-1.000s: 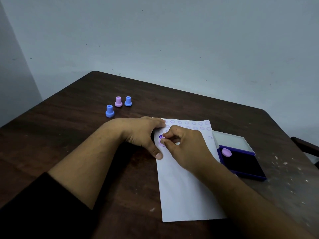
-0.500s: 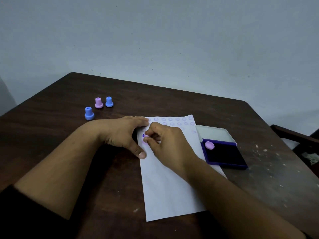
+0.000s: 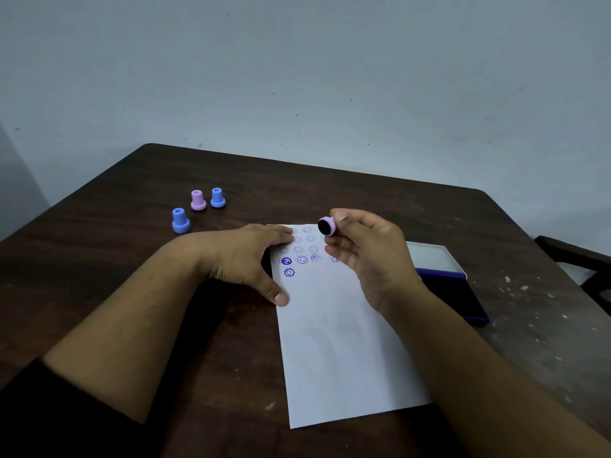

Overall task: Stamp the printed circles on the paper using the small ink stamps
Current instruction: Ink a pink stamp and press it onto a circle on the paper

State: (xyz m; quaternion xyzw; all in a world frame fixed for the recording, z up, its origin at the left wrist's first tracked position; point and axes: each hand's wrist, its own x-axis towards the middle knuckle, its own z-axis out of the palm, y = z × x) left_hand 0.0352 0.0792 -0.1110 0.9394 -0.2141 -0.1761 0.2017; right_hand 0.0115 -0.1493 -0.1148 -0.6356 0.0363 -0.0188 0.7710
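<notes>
Right hand (image 3: 367, 256) lifts off paper (image 3: 340, 342), pinching stamp (image 3: 327, 226); left hand (image 3: 244, 259) flat at 9 o'clock. Re-ink, press squarely.

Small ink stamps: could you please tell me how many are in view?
4. A blue stamp, a pink stamp and another blue stamp stand on the table's far left; the right hand holds a purple stamp above the paper.
</notes>
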